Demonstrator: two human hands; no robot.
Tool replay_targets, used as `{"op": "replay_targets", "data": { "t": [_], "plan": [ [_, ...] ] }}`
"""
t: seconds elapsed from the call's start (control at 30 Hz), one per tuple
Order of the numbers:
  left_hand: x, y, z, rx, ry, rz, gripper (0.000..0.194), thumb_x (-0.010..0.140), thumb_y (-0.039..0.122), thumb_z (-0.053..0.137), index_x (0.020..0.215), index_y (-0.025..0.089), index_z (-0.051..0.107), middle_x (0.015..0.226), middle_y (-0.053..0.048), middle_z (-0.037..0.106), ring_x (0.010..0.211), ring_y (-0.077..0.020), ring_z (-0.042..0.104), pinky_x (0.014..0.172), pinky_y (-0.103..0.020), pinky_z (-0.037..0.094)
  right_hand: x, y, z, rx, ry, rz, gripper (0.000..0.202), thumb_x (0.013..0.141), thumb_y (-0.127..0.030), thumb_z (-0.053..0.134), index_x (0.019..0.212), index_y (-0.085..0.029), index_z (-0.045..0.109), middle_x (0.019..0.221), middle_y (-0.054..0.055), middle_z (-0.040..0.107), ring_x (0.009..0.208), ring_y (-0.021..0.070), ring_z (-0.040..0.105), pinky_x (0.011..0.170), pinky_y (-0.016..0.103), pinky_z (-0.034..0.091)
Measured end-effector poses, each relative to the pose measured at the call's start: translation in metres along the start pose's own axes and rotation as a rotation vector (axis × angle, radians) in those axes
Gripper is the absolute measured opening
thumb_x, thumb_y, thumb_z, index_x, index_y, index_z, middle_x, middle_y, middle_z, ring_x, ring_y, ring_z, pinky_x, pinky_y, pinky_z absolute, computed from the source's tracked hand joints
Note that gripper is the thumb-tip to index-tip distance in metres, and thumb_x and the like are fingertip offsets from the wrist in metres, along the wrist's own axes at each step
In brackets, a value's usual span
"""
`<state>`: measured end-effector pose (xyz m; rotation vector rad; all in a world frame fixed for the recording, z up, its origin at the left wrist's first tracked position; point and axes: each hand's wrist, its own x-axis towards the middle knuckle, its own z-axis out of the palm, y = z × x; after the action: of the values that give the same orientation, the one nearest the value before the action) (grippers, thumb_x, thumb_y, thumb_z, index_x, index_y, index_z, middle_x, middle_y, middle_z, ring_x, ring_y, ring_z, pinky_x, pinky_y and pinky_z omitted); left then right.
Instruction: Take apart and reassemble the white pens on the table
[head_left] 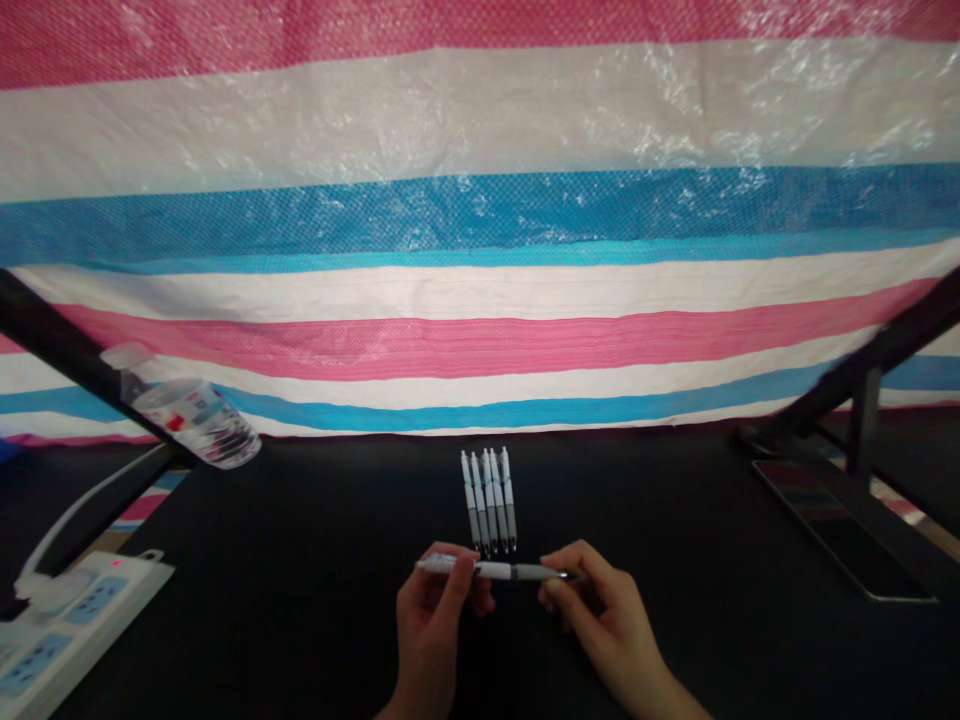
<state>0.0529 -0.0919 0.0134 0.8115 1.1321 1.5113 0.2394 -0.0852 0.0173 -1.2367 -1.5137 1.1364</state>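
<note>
Nearest the viewer, the left hand [439, 610] and the right hand [600, 610] hold one pen [499, 570] level between them, just above the dark surface [300, 600]. The left fingers [461, 575] are clamped on the pen's pale end, the right fingers [559, 585] on its darker tip end. A step of this kind seems best done with each hand gripping close to the middle joint, the barrel kept straight so that neither half bends or slips. The pen is slim and white, with a grey band near its middle and a narrow dark point to the right. Just beyond it, a row of pens [490, 500] of the same kind lies side by side on the surface, pointing away. Farther off, a power strip [67, 620] rests at the left edge, a water bottle [191, 418] lies tilted behind it, and a phone [840, 530] lies at the right. A striped sheet [480, 250] closes the background.
</note>
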Motion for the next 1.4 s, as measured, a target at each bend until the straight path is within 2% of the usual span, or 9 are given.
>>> {"op": "replay_targets", "data": {
  "t": [0.13, 0.2, 0.33, 0.53, 0.7, 0.87, 1.07, 1.23, 1.4],
  "plan": [
    [-0.0011, -0.0003, -0.0002, -0.027, -0.04, -0.007, 0.028, 0.083, 0.041, 0.074, 0.08, 0.014, 0.071, 0.062, 0.0, 0.062, 0.055, -0.0132, 0.058, 0.052, -0.024, 0.049, -0.002, -0.0011, -0.0013, -0.088, -0.121, 0.001, 0.058, 0.102, -0.055, 0.036, 0.062, -0.019, 0.056, 0.049, -0.001, 0.051, 0.046, 0.0107, 0.048, 0.048, 0.023, 0.035],
    [-0.001, -0.0004, -0.0004, -0.034, -0.041, -0.01, 0.028, 0.083, 0.042, 0.074, 0.08, 0.014, 0.071, 0.062, 0.0, 0.063, 0.055, -0.013, 0.058, 0.052, -0.023, 0.049, -0.002, -0.0008, -0.0005, -0.056, -0.148, 0.028, 0.055, 0.102, -0.055, 0.035, 0.067, -0.019, 0.058, 0.048, -0.003, 0.049, 0.045, 0.0105, 0.045, 0.047, 0.023, 0.033],
    [0.0005, 0.0008, 0.0004, -0.045, 0.004, -0.006, 0.027, 0.082, 0.041, 0.075, 0.079, 0.014, 0.072, 0.062, 0.0, 0.063, 0.055, -0.0129, 0.058, 0.052, -0.023, 0.048, -0.0012, 0.0018, 0.0022, 0.025, -0.096, 0.001, 0.035, 0.095, -0.053, 0.054, 0.108, -0.021, 0.055, 0.074, 0.0, 0.063, 0.059, 0.013, 0.054, 0.054, 0.023, 0.041],
    [0.0006, 0.0018, 0.0016, -0.085, 0.022, -0.028, 0.028, 0.081, 0.042, 0.077, 0.078, 0.015, 0.071, 0.06, 0.001, 0.062, 0.053, -0.0124, 0.057, 0.05, -0.022, 0.048, -0.0008, 0.0011, 0.0003, -0.003, -0.135, 0.037, 0.037, 0.099, -0.052, 0.047, 0.083, -0.02, 0.057, 0.062, -0.001, 0.059, 0.051, 0.0122, 0.053, 0.049, 0.022, 0.038],
    [-0.0005, 0.0016, 0.0016, -0.092, 0.011, -0.041, 0.028, 0.081, 0.042, 0.076, 0.078, 0.015, 0.071, 0.061, 0.001, 0.062, 0.055, -0.0128, 0.057, 0.052, -0.022, 0.048, -0.0003, 0.0005, 0.0002, 0.039, -0.086, -0.017, 0.031, 0.096, -0.05, 0.054, 0.11, -0.022, 0.054, 0.077, 0.001, 0.066, 0.056, 0.0133, 0.057, 0.053, 0.023, 0.044],
    [-0.0007, 0.002, 0.0011, -0.103, 0.034, -0.055, 0.029, 0.08, 0.044, 0.077, 0.078, 0.015, 0.071, 0.061, 0.001, 0.063, 0.054, -0.0128, 0.057, 0.051, -0.022, 0.048, -0.0002, 0.0013, -0.0008, -0.027, -0.127, -0.002, 0.036, 0.1, -0.047, 0.046, 0.081, -0.02, 0.059, 0.067, 0.001, 0.063, 0.056, 0.0129, 0.058, 0.053, 0.023, 0.043],
    [-0.0012, 0.0026, 0.0021, -0.071, 0.037, -0.06, 0.03, 0.079, 0.044, 0.077, 0.078, 0.015, 0.07, 0.061, 0.0, 0.062, 0.055, -0.0134, 0.056, 0.051, -0.023, 0.047, -0.001, -0.0003, -0.0004, -0.021, -0.132, -0.001, 0.031, 0.098, -0.049, 0.051, 0.111, -0.021, 0.056, 0.078, 0.001, 0.068, 0.057, 0.0134, 0.06, 0.054, 0.023, 0.044],
    [-0.001, 0.0036, 0.0041, -0.089, 0.016, -0.066, 0.03, 0.079, 0.043, 0.078, 0.075, 0.015, 0.069, 0.06, 0.001, 0.059, 0.054, -0.0117, 0.054, 0.051, -0.022, 0.046, -0.0005, -0.0023, -0.0022, -0.197, -0.181, -0.034, 0.045, 0.103, -0.05, 0.038, 0.076, -0.02, 0.057, 0.064, -0.001, 0.056, 0.056, 0.0125, 0.054, 0.054, 0.023, 0.038],
    [-0.0007, 0.0055, 0.0046, -0.07, 0.028, -0.048, 0.033, 0.079, 0.046, 0.078, 0.076, 0.015, 0.069, 0.061, 0.001, 0.058, 0.055, -0.0117, 0.053, 0.051, -0.023, 0.045, -0.0006, -0.0037, -0.0038, -0.215, -0.216, -0.046, 0.042, 0.103, -0.051, 0.038, 0.083, -0.02, 0.058, 0.066, -0.002, 0.053, 0.057, 0.0123, 0.051, 0.055, 0.024, 0.035]
  ]
}}
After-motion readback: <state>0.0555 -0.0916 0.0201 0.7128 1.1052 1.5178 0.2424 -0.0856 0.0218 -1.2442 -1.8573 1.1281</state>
